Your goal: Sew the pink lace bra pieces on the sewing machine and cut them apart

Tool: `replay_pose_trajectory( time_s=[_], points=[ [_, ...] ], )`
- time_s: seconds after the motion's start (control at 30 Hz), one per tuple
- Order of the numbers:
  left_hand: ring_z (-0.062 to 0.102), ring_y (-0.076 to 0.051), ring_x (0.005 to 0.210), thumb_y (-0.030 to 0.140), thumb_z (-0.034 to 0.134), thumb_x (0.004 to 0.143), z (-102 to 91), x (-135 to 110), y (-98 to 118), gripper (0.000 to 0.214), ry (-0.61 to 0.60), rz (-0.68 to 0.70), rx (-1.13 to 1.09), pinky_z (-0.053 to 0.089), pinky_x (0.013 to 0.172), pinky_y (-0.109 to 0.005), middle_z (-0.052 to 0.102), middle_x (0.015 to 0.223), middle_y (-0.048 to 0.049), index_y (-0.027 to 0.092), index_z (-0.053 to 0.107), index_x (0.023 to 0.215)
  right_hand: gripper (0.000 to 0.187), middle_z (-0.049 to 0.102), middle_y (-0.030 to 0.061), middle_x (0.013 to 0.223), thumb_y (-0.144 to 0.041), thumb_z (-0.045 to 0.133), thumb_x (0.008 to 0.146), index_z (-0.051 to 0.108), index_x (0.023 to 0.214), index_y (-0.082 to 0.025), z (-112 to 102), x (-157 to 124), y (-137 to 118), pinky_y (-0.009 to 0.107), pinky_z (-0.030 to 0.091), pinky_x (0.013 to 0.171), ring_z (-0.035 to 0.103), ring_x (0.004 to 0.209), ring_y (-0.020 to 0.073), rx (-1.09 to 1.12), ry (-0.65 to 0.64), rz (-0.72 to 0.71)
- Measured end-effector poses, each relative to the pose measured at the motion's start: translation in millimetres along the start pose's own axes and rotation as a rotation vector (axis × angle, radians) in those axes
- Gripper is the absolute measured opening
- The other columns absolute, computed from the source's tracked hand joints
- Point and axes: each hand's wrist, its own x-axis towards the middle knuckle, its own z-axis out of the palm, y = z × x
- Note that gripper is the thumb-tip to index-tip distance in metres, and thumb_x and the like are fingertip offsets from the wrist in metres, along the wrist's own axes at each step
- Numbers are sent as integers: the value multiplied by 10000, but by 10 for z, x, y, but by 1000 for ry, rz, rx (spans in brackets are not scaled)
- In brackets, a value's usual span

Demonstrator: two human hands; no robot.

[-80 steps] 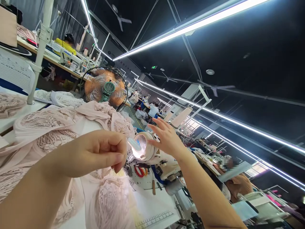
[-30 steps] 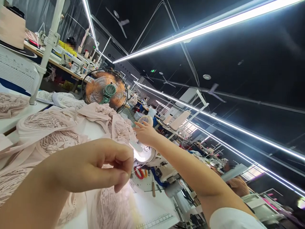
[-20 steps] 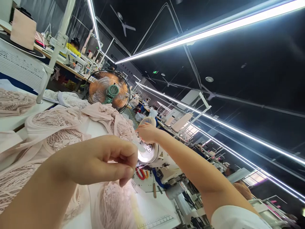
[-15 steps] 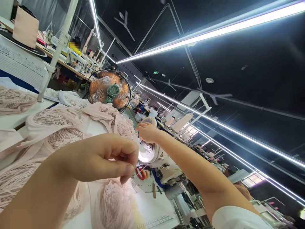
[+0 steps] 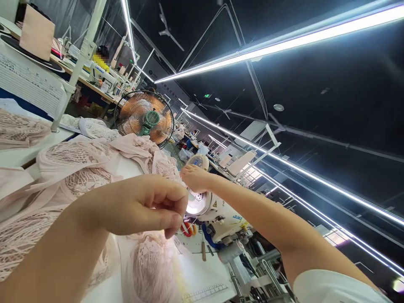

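Fingers point(image 5: 185, 171) now narrower, my right hand point(image 5: 195, 178) works at the far side of the machine point(image 5: 225, 223); my left hand point(image 5: 150, 206) curls above near lace point(image 5: 151, 267). What either holds, I can't tell.

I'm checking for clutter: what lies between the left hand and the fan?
In the head view, pink lace garments and white tabletop lie between the left hand and the fan.

Viewpoint: the wearer's head, above and behind both forearms point(image 5: 53, 252)
Facing: ahead over the worktable point(image 5: 198, 271) into the distance, the dark ceiling point(image 5: 318, 94) filling the upper right
Roll: sideways, so the pole point(image 5: 78, 70) leans rightward
Nearness: left hand point(image 5: 148, 206) close and large, right hand point(image 5: 196, 179) farther out, fan point(image 5: 151, 119) beyond both
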Motion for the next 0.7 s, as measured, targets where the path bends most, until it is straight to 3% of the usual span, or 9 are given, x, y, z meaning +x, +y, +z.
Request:
replay_pose_trajectory(
  time_s=[0.13,0.3,0.37,0.5,0.63,0.7],
  points=[
    [495,-99,595,156,516,789,4,0,2,99,8,7,-14,397,545,-200,567,652,16,174,495,694,341,578,167,1260,-162,545,833,624,1151,-67,-92,-69,87,357,365,1007,474,1222,269,13,40,25],
    [506,-106,601,166,513,794,23,-2,0,100,12,4,13,402,547,-206,573,653,12,174,498,696,240,530,74,1365,-98,544,816,718,957,-183,20,-59,65,486,300,1051,328,1349,303,-8,4,18],
    [514,-106,606,163,511,793,30,1,-9,101,10,14,16,410,556,-205,570,653,14,175,498,694,258,546,78,1349,-77,511,832,720,939,-183,97,-25,21,520,288,1047,344,1337,306,-21,13,31],
    [518,-107,610,159,514,797,19,15,-28,91,8,16,-5,428,571,-208,566,656,16,176,515,708,255,640,143,1177,-86,466,862,711,918,-127,167,38,-67,483,314,1024,480,1196,285,-17,59,12],
    [522,-129,613,213,523,815,-11,10,-4,111,16,-46,26,442,568,-228,561,654,9,186,539,708,237,625,168,1128,-108,501,836,657,1007,-57,1,-143,-124,422,356,987,502,1121,276,65,133,-12],
    [534,-136,619,245,519,829,-11,-5,9,150,-6,-74,71,454,575,-230,570,653,8,192,562,695,245,590,167,1172,-106,496,831,624,1034,-55,-155,-427,-132,397,359,996,486,1136,256,191,269,-59]
  ],
)
